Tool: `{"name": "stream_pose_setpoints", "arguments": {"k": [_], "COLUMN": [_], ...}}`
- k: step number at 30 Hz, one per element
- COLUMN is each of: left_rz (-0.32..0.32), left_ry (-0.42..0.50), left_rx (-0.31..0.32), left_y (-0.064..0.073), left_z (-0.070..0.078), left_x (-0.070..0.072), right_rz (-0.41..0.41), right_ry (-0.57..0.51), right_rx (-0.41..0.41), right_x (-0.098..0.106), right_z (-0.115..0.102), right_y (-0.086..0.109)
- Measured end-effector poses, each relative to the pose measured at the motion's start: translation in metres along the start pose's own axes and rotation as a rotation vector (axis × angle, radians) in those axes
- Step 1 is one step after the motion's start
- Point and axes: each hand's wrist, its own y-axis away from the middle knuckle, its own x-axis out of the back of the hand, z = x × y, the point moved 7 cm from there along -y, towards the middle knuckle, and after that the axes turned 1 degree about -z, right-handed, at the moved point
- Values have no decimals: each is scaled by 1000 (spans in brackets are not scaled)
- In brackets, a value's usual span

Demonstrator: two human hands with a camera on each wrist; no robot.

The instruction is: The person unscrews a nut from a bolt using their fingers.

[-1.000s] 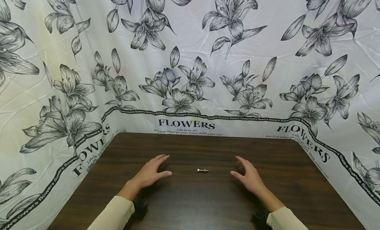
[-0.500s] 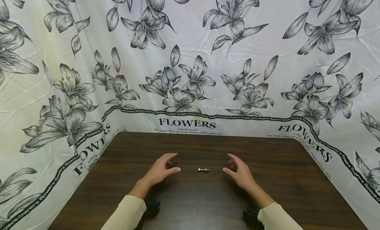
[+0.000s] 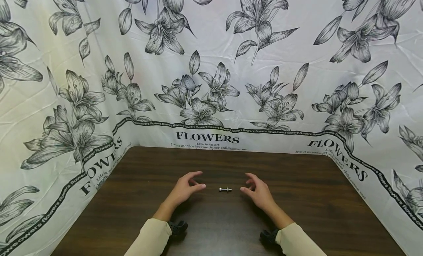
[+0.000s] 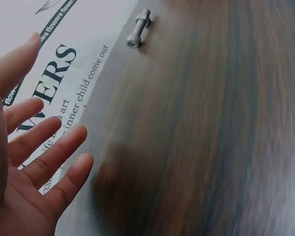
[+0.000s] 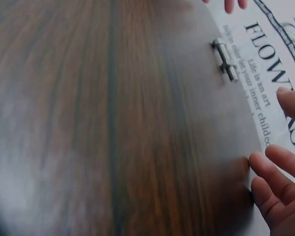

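A small silver bolt [image 3: 223,189] with a nut [image 3: 227,189] on its shank lies on its side on the dark table, its head to the left in the head view. My left hand [image 3: 184,189] is held left of it, thumb toward the bolt, holding nothing. On the other side, somewhat closer, my right hand [image 3: 260,194] is also empty with loosely bent fingers. In the left wrist view the bolt [image 4: 139,30] is beyond the spread fingers [image 4: 64,142] and apart from them. The right wrist view shows the bolt [image 5: 223,55] apart from the right hand [image 5: 285,196] too.
The brown wood-grain table [image 3: 211,226] reaches back to a white curtain [image 3: 211,94] printed with flowers and lettering, which hangs along the back and both sides. Black wrist straps [image 3: 178,227] show at both cream sleeves [image 3: 150,236].
Both hands have moved inward toward the bolt from either side, and their fingers have bent slightly more. The bolt and its nut stay where they were.
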Motion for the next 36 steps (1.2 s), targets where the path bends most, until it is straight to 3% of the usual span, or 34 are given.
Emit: {"name": "stream_pose_setpoints", "arguments": {"k": [12,21,29,36], "left_rz": [-56,-71,-54,-15], "left_ry": [80,109,39,-134], "left_rx": [41,39,45,51], "left_y": [-14,-21,-23,-19], "left_z": [6,8,7,12], "left_x": [-28,-46,-57,-64], "right_rz": [-8,-4,-23,-28], "right_ry": [-17,-5,52,137], "right_rx": [-19,3,-35,-47], "right_x": [-15,-24,-33,-38], "right_z": [-7,-10,-13,-16], "right_y": [-7,-9,-10,-9]}}
